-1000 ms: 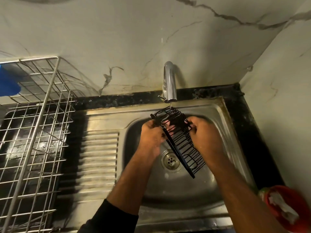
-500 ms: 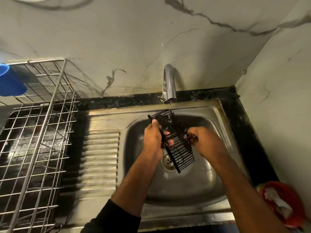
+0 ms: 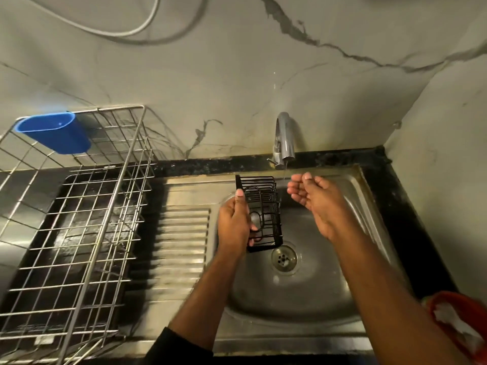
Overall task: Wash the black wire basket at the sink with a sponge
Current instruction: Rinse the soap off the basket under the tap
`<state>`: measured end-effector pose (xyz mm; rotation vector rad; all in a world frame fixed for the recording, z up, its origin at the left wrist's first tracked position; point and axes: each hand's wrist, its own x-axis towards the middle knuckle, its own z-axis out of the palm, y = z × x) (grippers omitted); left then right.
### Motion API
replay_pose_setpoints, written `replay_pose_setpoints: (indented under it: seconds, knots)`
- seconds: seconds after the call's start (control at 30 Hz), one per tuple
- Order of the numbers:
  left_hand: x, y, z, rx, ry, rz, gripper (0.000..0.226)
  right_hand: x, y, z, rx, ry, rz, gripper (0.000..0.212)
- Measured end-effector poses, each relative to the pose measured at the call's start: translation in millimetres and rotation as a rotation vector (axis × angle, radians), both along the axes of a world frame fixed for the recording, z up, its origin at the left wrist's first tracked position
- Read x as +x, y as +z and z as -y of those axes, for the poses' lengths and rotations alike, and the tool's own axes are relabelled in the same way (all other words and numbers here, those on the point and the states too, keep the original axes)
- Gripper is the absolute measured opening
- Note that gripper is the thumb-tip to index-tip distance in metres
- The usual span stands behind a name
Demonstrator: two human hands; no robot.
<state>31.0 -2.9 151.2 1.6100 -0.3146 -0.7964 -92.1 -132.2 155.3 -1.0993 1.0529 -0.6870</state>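
l hand point(image 3: 233, 225) grips black wire basket point(image 3: 263, 214) over sink point(image 3: 350, 185) back-left.
r hand point(image 3: 315, 198) under tap point(image 3: 284, 139), fingers loosely cupped, holding nothing.

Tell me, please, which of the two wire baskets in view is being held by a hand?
The small black wire basket over the sink bowl, held in the left hand. The large silver wire rack stands untouched on the counter to the left, with a blue cup hung on it.
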Motion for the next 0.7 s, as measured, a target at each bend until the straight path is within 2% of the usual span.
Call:
replay_pose_setpoints:
  seconds: [0.1, 0.23, 0.43, 0.5, 0.53, 0.57, 0.63, 0.7]
  knots:
    - [7.4, -0.3, -14.7, -0.037, -0.024, -0.005, 0.045, 10.1, 2.1, -4.5, 0.002, -0.019, -0.029, 0.027]
    - [22.2, -0.1, -30.4, -0.071, 0.002, -0.124, 0.047, 15.4, -18.9, -6.4, -0.150, 0.016, -0.297, 0.026]
    - [35.1, -6.9, -35.9, -0.207, 0.029, -0.414, 0.049, 5.8, -34.8, -14.4, -0.293, 0.276, -0.629, 0.048]
    - [38.3, -9.5, -35.5, -0.291, 0.029, -0.522, 0.049, -5.0, -41.3, -12.4, -0.295, 0.247, -0.696, 0.068]
    - [41.6, -10.8, -36.3, -0.335, 0.034, -0.578, 0.049, -9.7, -44.1, -10.9, -0.253, 0.210, -0.685, 0.079]
    - [45.6, -12.0, -36.5, -0.377, 0.035, -0.626, 0.050, -15.4, -46.5, -8.1, -0.189, 0.173, -0.647, 0.081]
    - [53.1, -15.2, -36.5, -0.452, 0.019, -0.701, 0.050, -26.1, -46.5, -5.6, -0.001, 0.119, -0.495, 0.080]
    - [58.0, -19.1, -36.5, -0.491, 0.010, -0.733, 0.050, -34.6, -50.8, -3.4, 0.218, 0.106, -0.289, 0.097]
